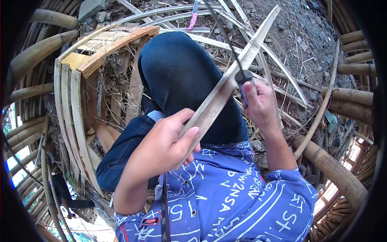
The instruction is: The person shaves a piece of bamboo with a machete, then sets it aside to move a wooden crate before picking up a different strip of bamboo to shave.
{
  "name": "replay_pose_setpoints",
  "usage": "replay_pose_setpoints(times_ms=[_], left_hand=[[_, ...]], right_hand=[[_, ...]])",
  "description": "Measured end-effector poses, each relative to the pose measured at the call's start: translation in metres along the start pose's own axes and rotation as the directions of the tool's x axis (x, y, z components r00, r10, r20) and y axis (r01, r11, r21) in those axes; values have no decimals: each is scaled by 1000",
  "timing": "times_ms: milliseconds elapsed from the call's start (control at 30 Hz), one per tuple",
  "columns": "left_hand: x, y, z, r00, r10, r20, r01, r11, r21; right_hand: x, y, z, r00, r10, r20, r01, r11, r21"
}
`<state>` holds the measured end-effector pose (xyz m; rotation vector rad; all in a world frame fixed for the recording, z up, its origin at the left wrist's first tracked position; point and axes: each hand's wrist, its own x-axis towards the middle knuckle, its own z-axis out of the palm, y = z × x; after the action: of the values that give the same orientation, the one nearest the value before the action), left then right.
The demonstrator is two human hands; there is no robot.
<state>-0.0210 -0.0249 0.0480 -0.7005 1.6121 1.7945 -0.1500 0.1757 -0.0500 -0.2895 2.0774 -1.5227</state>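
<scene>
My left hand [171, 139] is closed around the lower part of a long split bamboo piece [217, 99], thumb laid along its face. The piece slants up and right across my lap, its pale end reaching over the ground. In my right hand [261, 105] is the dark handle of a knife [233, 50] with a long, thin blade. That blade points up and to the left, seen nearly edge-on, and crosses in front of the bamboo piece. The right fist sits just right of the bamboo, beside my bent knee [177, 68] in dark jeans.
Long bamboo strips [282, 66] lie scattered over the soil and shavings ahead. At left stands a wooden frame [117, 48] with curved slats [76, 109] beside it. A pink-wrapped handle [192, 21] lies near the top. Thick bamboo poles [334, 167] line both sides.
</scene>
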Motion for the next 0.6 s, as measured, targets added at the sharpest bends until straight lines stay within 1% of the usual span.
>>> replay_pose_setpoints(times_ms=[67, 100, 233, 267, 300, 333, 367, 400, 433, 467, 500, 533, 567, 600], left_hand=[[7, 3, 5, 999, 30, -42, -28, 998, 52], [10, 4, 8, 998, 37, -59, -33, 997, 64], [22, 10, 20, 993, 76, -85, -67, 992, 107], [26, 11, 23, 982, 152, -109, -125, 966, 225], [29, 11, 26, 966, 229, -123, -176, 924, 340], [34, 11, 29, 965, 230, -122, -177, 923, 340], [38, 12, 30, 950, 279, -142, -196, 883, 426], [41, 12, 31, 931, 330, -156, -209, 834, 511], [41, 12, 32, 932, 329, -155, -209, 833, 513], [42, 11, 32, 923, 350, -161, -206, 802, 560], [43, 10, 32, 915, 368, -168, -199, 771, 605], [43, 8, 32, 917, 362, -167, -195, 773, 604], [43, 5, 31, 906, 386, -173, -200, 751, 629], [44, 3, 30, 893, 413, -179, -206, 729, 652]], right_hand=[[-11, 2, 0, 997, -23, 80, 28, 998, -64], [-16, 1, 0, 994, -60, 96, 68, 994, -80], [-32, 1, 4, 996, -5, 92, 10, 998, -57], [-34, 0, 5, 996, -6, 90, 11, 998, -57], [-36, -1, 7, 997, 23, 73, -23, 1000, 4], [-38, -2, 8, 997, 52, 59, -56, 996, 64], [-38, -2, 7, 997, 52, 57, -56, 996, 65], [-37, -3, 5, 994, 84, 70, -89, 993, 82], [-35, -3, 5, 990, 116, 82, -124, 987, 99], [-33, 0, 4, 990, 117, 80, -125, 987, 102], [-31, 5, 4, 993, 94, 74, -98, 994, 46], [-29, 12, 4, 995, 74, 71, -74, 997, -11], [-23, 22, 2, 997, -12, 76, 20, 993, -116], [-19, 26, 1, 997, -7, 76, 16, 993, -116]])
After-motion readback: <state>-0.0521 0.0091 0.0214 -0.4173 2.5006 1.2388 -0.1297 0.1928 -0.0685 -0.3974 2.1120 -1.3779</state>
